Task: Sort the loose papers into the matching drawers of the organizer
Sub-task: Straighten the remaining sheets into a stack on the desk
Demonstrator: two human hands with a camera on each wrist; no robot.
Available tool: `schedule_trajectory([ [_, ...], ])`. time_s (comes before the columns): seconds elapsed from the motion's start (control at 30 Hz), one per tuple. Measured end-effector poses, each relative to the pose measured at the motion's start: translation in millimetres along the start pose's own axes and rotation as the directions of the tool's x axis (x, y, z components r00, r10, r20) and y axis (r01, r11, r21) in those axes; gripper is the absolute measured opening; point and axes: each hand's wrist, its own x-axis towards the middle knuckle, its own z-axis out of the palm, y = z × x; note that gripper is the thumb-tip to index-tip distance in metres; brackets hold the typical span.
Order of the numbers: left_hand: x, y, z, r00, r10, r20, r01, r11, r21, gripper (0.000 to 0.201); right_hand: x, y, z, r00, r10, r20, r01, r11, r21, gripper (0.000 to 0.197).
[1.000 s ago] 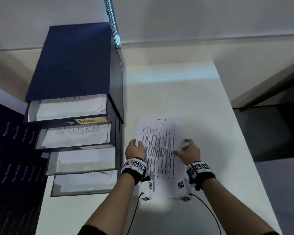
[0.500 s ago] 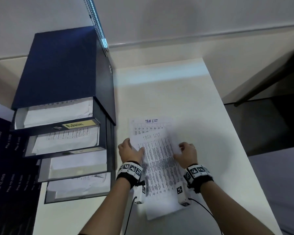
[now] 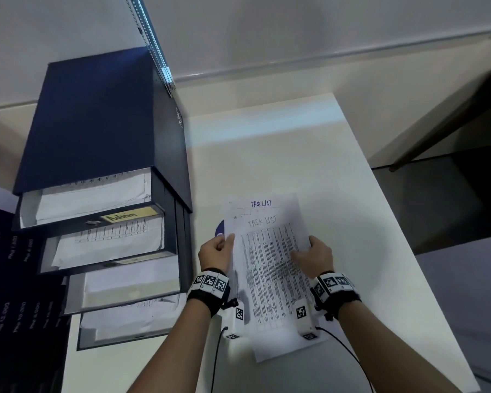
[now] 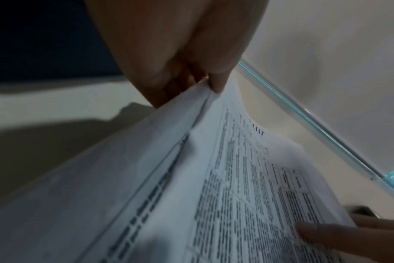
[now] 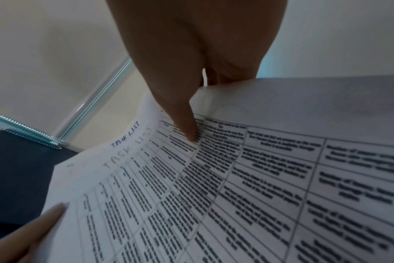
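Both hands hold a thin stack of white printed sheets headed "TASK LIST" (image 3: 270, 268), lifted off the white tabletop (image 3: 309, 154) at lower centre of the head view. The left hand (image 3: 214, 252) pinches the stack's left edge, thumb on top and fingers curled beneath; the left wrist view confirms the thumb tip pressed on the paper edge. The right hand (image 3: 313, 258) grasps the right edge, thumb laid flat across the printed table, fingers under the sheets. The top sheet sits slightly lower than the one behind, so two "TASK LIST" headings show.

The dark navy four-drawer desktop organizer (image 3: 97, 123) stands at the left of the frame, beside the stack and apart from it. All four drawers are pulled out in steps, each containing white papers. The top drawer bears a yellow label reading "Admin" (image 3: 128, 215). Other labels are illegible.
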Motion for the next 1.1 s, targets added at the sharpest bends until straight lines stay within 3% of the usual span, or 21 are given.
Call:
schedule_trajectory([
  [0.07, 2.5, 2.4, -4.4, 0.999, 0.006, 0.041, -0.004, 0.999, -0.045, 0.009, -0.7, 3.7, -3.4, 1.000, 0.006, 0.027, -0.006, 1.000, 0.023, 0.029],
  [0.17, 7.6, 2.4, -6.6, 0.998, -0.004, 0.063, 0.010, 0.996, -0.093, 0.029, -3.3, 8.9, -6.0, 0.999, -0.029, 0.017, 0.029, 0.999, 0.015, 0.032],
  [0.23, 6.1, 7.1, -6.3, 0.999, -0.005, 0.051, 0.011, 0.992, -0.127, 0.026, -6.3, 10.5, -5.9, 0.999, -0.027, 0.023, 0.026, 1.000, 0.016, 0.030],
  [0.3, 4.2, 8.9, -6.3, 1.000, -0.015, 0.020, 0.018, 0.989, -0.145, 0.044, -9.7, 12.4, -7.4, 0.999, 0.010, 0.035, -0.011, 1.000, 0.028, 0.028],
  [0.47, 21.8, 3.2, -16.7, 0.992, -0.088, -0.090, 0.068, 0.977, -0.203, 0.033, -7.8, 30.7, -29.8, 0.993, 0.089, -0.077, -0.086, 0.995, 0.044, 0.021],
  [0.6, 24.7, 6.6, -14.0, 0.990, -0.137, 0.034, 0.139, 0.987, -0.082, 0.041, -5.6, 34.5, -40.5, 0.997, 0.047, -0.057, -0.044, 0.998, 0.053, 0.026],
  [0.63, 21.1, 9.2, -10.4, 0.983, -0.170, 0.075, 0.172, 0.985, -0.008, 0.048, -7.0, 30.9, -38.5, 0.999, 0.017, -0.027, -0.016, 0.999, 0.052, 0.026],
  [0.7, 13.6, 11.6, -1.8, 0.966, -0.224, 0.133, 0.211, 0.972, 0.102, 0.095, -9.9, 21.5, -28.8, 0.999, -0.039, -0.002, 0.039, 0.998, 0.056, 0.024],
  [0.73, 9.3, 14.5, 2.0, 0.957, -0.230, 0.177, 0.207, 0.969, 0.138, 0.114, -11.4, 15.6, -22.3, 0.998, -0.068, -0.007, 0.068, 0.996, 0.050, 0.023],
  [0.77, 6.4, 15.8, 4.9, 0.954, -0.202, 0.222, 0.164, 0.970, 0.180, 0.121, -12.3, 8.6, -15.2, 0.995, -0.096, -0.018, 0.096, 0.995, 0.038, 0.024],
  [0.8, 1.9, 19.9, 7.1, 0.957, -0.168, 0.235, 0.115, 0.968, 0.222, 0.114, -12.2, 2.0, -8.3, 0.993, -0.117, -0.027, 0.119, 0.992, 0.041, 0.026],
  [0.87, -1.9, 27.6, 10.9, 0.973, -0.060, 0.221, 0.006, 0.971, 0.238, 0.080, -10.2, -13.2, -0.5, 0.991, -0.129, -0.031, 0.132, 0.984, 0.117, 0.026],
  [0.97, -9.6, 62.0, -2.7, 0.965, 0.109, 0.237, -0.107, 0.994, -0.021, 0.040, -7.4, -41.8, -12.0, 0.991, -0.111, -0.073, 0.129, 0.927, 0.352, 0.035],
  [1.03, -16.8, 95.6, -18.6, 0.940, 0.224, 0.258, -0.198, 0.973, -0.121, 0.016, -7.0, -67.6, -35.1, 0.978, -0.150, -0.146, 0.207, 0.786, 0.583, 0.056],
  [1.1, -24.5, 131.5, -38.8, 0.903, 0.350, 0.248, -0.307, 0.931, -0.196, 0.008, -7.2, -93.1, -62.1, 0.942, -0.248, -0.227, 0.334, 0.621, 0.709, 0.072],
])
